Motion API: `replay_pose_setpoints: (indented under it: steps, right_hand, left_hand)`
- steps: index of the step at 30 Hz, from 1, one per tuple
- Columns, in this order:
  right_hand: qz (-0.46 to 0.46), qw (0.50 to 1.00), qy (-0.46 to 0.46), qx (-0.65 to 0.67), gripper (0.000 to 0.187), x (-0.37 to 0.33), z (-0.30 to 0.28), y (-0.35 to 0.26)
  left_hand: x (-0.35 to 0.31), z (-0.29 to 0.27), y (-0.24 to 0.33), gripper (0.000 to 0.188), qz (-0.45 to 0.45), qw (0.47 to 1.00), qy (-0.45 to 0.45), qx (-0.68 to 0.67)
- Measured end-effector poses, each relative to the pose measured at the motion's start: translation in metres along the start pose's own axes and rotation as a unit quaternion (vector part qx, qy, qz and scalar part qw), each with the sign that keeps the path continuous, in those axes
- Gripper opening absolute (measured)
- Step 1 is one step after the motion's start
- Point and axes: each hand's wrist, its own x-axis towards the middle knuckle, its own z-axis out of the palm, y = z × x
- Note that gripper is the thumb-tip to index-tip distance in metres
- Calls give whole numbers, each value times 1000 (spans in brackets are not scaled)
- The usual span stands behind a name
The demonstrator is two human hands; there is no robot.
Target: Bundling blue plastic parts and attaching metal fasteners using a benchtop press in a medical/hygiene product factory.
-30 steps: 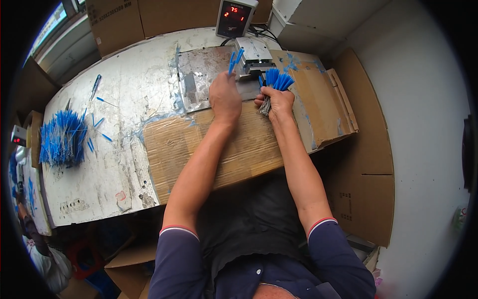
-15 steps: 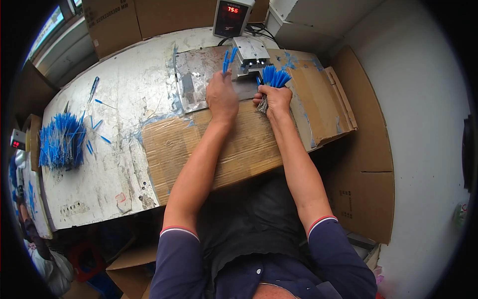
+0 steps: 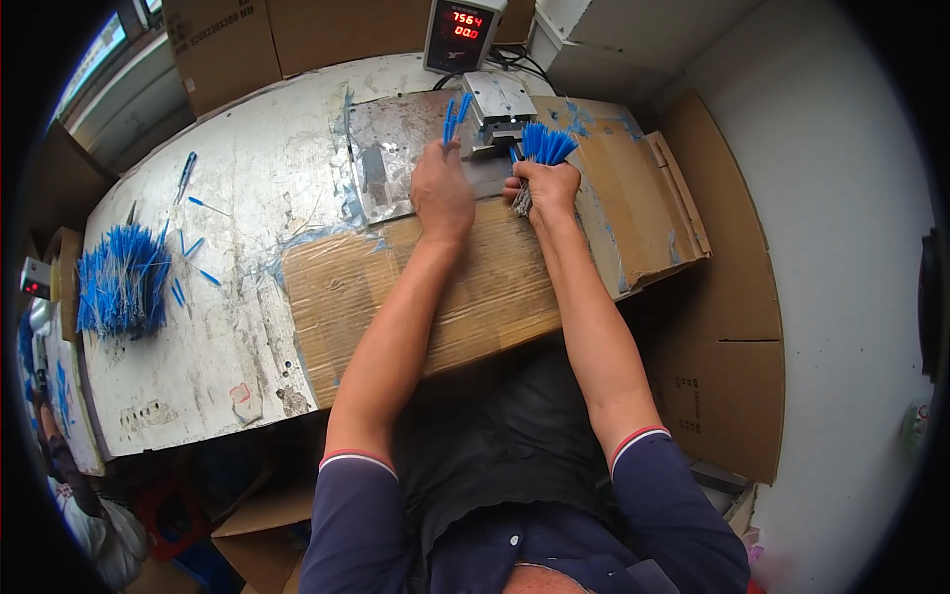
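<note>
My left hand point(image 3: 442, 194) is closed at the near left of a small metal fixture block point(image 3: 498, 96), with a few blue plastic strips point(image 3: 455, 117) sticking up from its fingers. Just right of it, my right hand point(image 3: 550, 188) grips a thick bunch of blue strips with thin grey wire tails point(image 3: 547, 144). The blue ends fan out above that fist, and the tails hang below. One more blue piece shows between the right fingertips and the front of the block; how it meets the block is hidden.
A counter box with a red display point(image 3: 461, 38) stands behind the block. At left lies a large heap of blue strips point(image 3: 124, 279), with loose strips and a pen point(image 3: 186, 178) nearby. Cardboard point(image 3: 435, 287) covers the table's front; a carton point(image 3: 643, 198) sits at right. Another person's arm point(image 3: 57, 445) shows far left.
My right hand and its bunch have shifted slightly up toward the block. The left hand has hardly moved. The red display now shows a second row of digits.
</note>
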Motion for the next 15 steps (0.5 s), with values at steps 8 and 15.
replay_pose_setpoints:
  steps: [8, 15]
  right_hand:
    - [23, 999, -10, 35, 7, 2, -1, 0]
    - [70, 983, -65, 158, 10, -2, -4, 1]
  left_hand:
    - [-2, 1, 1, 10, 28, 999, -15, 42]
    - [-4, 3, 2, 9, 52, 994, -44, 86]
